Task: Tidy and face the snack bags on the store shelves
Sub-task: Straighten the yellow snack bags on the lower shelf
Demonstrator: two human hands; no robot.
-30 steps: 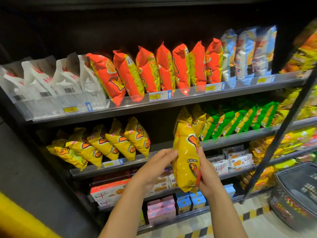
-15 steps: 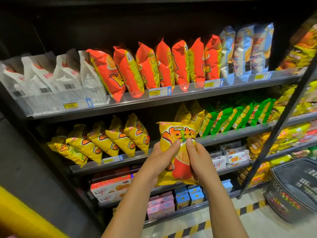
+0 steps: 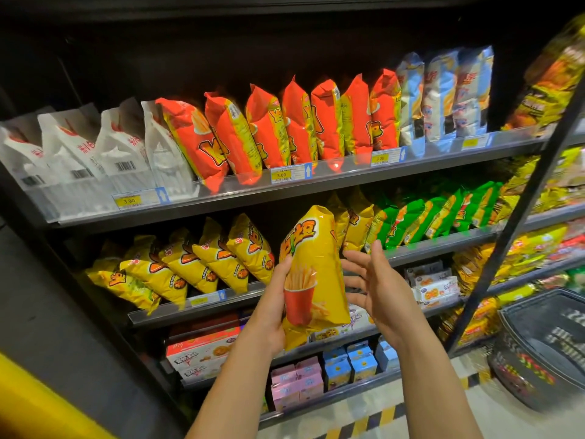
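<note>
My left hand (image 3: 274, 307) grips a yellow snack bag (image 3: 311, 274) printed with fries in a red cup, held upright and tilted right in front of the middle shelf (image 3: 316, 289). Beside the bag's right edge my right hand (image 3: 376, 282) hovers with its fingers spread, holding nothing. Several matching yellow bags (image 3: 202, 261) lean to the left on that shelf, and more yellow bags (image 3: 356, 221) stand behind the held one. A gap lies on the shelf between those two groups.
The top shelf (image 3: 316, 182) carries white bags (image 3: 95, 150), orange bags (image 3: 278, 128) and blue-white bags (image 3: 443, 96). Green bags (image 3: 427, 217) stand right of the yellow ones. Boxed snacks (image 3: 202, 353) fill lower shelves. A black basket (image 3: 544, 346) sits at lower right behind a slanted black pole (image 3: 512, 223).
The bag has been turned and lifted toward the middle shelf. My right hand has let go of it and opened; only my left hand still holds it.
</note>
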